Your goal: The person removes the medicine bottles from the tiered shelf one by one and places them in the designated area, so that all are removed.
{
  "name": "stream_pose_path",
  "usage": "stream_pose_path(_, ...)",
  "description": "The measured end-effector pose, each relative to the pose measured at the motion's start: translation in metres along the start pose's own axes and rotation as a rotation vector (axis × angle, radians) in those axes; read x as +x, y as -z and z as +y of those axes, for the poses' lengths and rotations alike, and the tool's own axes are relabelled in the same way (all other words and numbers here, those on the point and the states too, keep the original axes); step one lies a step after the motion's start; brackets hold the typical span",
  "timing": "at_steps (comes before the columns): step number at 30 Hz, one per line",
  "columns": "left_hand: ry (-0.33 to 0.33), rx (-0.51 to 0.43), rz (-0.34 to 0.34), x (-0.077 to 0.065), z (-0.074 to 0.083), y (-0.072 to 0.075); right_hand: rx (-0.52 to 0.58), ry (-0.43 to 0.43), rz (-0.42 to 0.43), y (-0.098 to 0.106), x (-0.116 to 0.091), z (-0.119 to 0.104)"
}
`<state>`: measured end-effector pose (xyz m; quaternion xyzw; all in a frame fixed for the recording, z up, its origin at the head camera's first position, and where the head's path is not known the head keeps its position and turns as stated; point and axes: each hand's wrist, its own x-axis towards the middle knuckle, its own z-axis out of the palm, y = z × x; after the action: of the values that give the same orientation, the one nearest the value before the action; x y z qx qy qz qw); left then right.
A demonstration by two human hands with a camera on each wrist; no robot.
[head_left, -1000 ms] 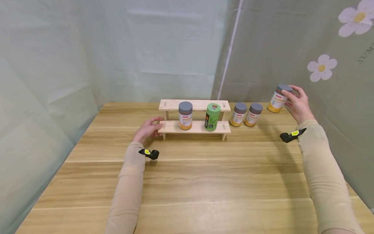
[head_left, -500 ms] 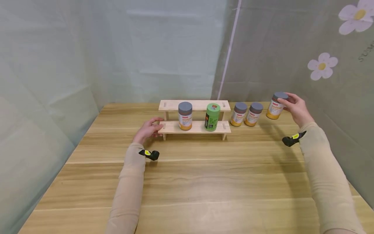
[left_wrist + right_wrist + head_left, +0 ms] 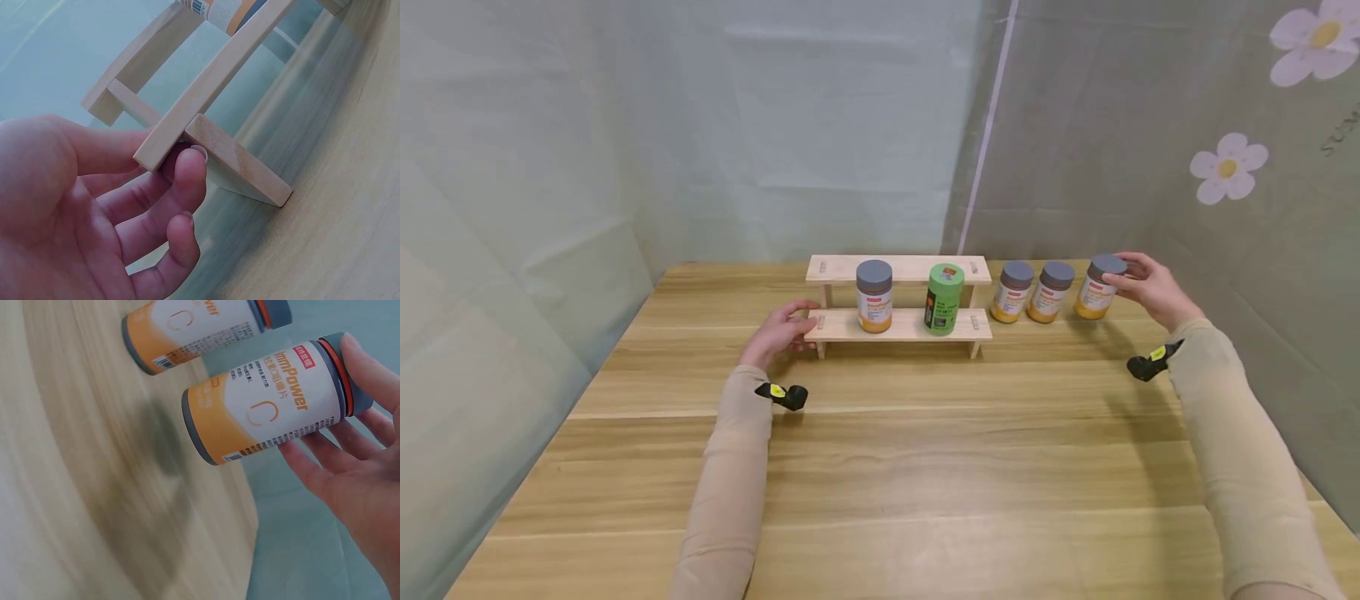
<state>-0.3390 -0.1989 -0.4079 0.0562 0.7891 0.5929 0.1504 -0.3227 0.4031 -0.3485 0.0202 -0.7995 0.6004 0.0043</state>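
Note:
At the left end of a two-tier wooden rack (image 3: 904, 326), my left hand (image 3: 777, 332) pinches the lower board, thumb on top and fingers curled underneath; the left wrist view shows the board's end (image 3: 156, 144) in that grip. A supplement bottle (image 3: 269, 400) with a grey lid and a white-and-orange label is held near its lid by my right hand (image 3: 1157, 293). It tilts slightly, and its base looks just above the table. To its left stand two matching bottles, a nearer one (image 3: 1050, 292) and another (image 3: 1011, 292) beside the rack.
On the rack's lower board stand another grey-lidded bottle (image 3: 875, 297) at left and a green canister (image 3: 943, 300) at right. The upper board (image 3: 898, 268) bears nothing. Curtains (image 3: 820, 125) rise behind the wooden table (image 3: 910, 467), and a flower-printed one hangs at right.
My right hand has brought the bottle down and to the left, closer to the two standing bottles and the tabletop. My left hand has kept its grip on the rack.

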Motion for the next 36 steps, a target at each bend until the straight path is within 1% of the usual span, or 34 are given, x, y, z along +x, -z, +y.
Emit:
stream_pose_path(3,0.002,0.004,0.001,0.0,0.001,0.0,0.026,-0.02,-0.02,-0.002,0.0,0.004)
stream_pose_path(6,0.008,0.002,0.001,0.0,0.002,-0.001,0.086,-0.041,-0.027,-0.003,0.0,0.008)
stream_pose_path(8,0.01,-0.007,0.001,0.0,0.0,-0.002,0.064,-0.056,-0.026,-0.003,0.0,0.011)
stream_pose_path(9,0.009,-0.01,0.002,0.001,0.0,-0.003,0.047,-0.063,-0.023,-0.003,0.0,0.013)
stream_pose_path(12,0.005,-0.013,0.003,0.0,0.0,-0.003,-0.12,-0.077,-0.007,-0.001,0.001,0.018)
stream_pose_path(13,0.005,-0.013,0.005,-0.001,0.0,-0.003,-0.159,-0.078,-0.003,0.0,0.002,0.02)
stream_pose_path(16,0.011,-0.013,0.011,-0.002,0.002,-0.003,-0.252,-0.078,0.011,0.003,0.003,0.023)
stream_pose_path(17,0.011,-0.012,0.01,-0.002,0.002,-0.003,-0.263,-0.074,0.013,0.003,0.004,0.023)
stream_pose_path(21,0.01,-0.01,0.003,-0.002,0.003,-0.003,-0.249,-0.061,0.012,0.004,0.005,0.024)
stream_pose_path(23,0.011,-0.007,0.0,-0.003,0.003,-0.002,-0.209,-0.059,0.016,0.004,0.004,0.024)
stream_pose_path(28,0.015,-0.009,-0.006,-0.002,0.004,-0.002,-0.018,-0.051,0.02,0.002,0.0,0.023)
stream_pose_path(30,0.013,-0.008,-0.009,-0.002,0.004,-0.001,0.027,-0.045,0.018,0.002,0.0,0.024)
stream_pose_path(33,0.014,-0.008,-0.013,-0.003,0.004,-0.001,0.039,-0.039,0.018,0.003,-0.001,0.026)
stream_pose_path(36,0.021,-0.008,-0.009,-0.003,0.004,-0.002,0.02,-0.043,0.022,0.003,-0.004,0.027)
